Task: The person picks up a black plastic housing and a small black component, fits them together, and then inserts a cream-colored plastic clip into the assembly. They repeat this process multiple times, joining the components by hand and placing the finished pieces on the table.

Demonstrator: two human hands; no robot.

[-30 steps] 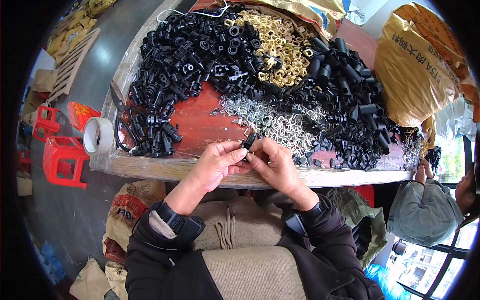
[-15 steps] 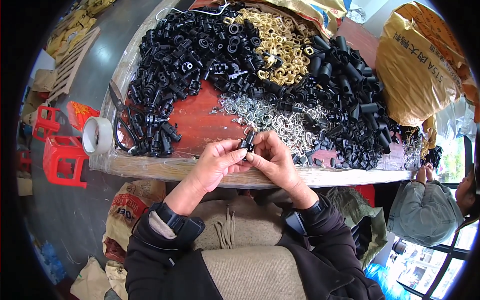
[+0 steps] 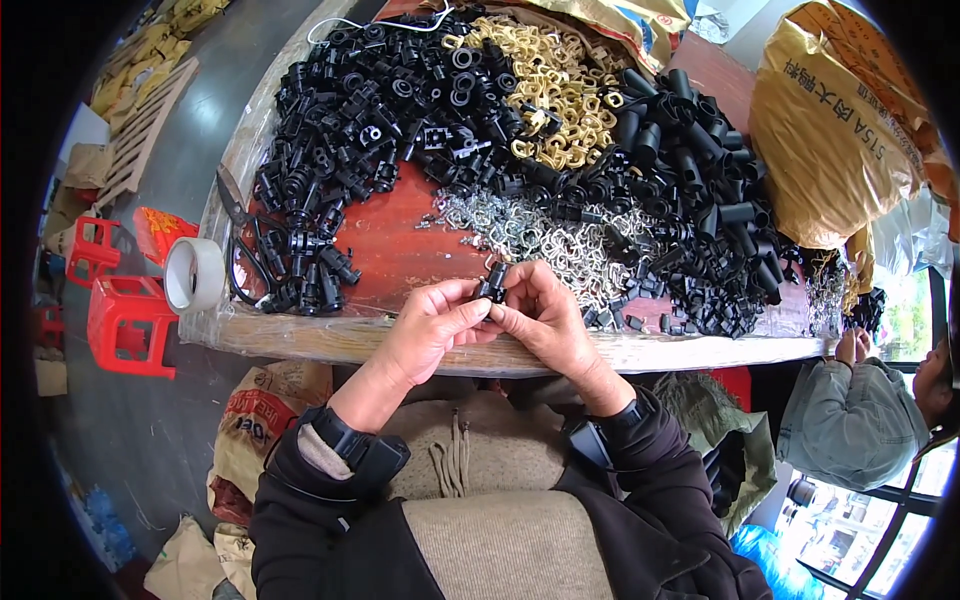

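Observation:
Between my two hands, just above the table's near edge, is a small black plastic fitting [image 3: 492, 284], held upright with a bit of metal at its top. My left hand [image 3: 436, 325] pinches it from the left with thumb and fingers. From the other side my right hand [image 3: 545, 318] grips it, thumb against its lower end and fingers curled. Part of the fitting is hidden by my fingertips. Beyond my hands lie a heap of silvery metal clips [image 3: 570, 245], a large pile of black plastic parts [image 3: 390, 100] and a pile of gold-coloured metal rings [image 3: 560, 90].
Black tubes [image 3: 695, 150] are heaped at the right, near a big yellow sack [image 3: 835, 130]. Scissors [image 3: 245, 225] and a tape roll [image 3: 194, 274] sit at the table's left edge. Red stools [image 3: 130, 320] stand at left. Another person [image 3: 855, 415] sits at far right.
My hands stay almost in place, with the fitting still between them and only slightly shifted. The whole view has moved a little.

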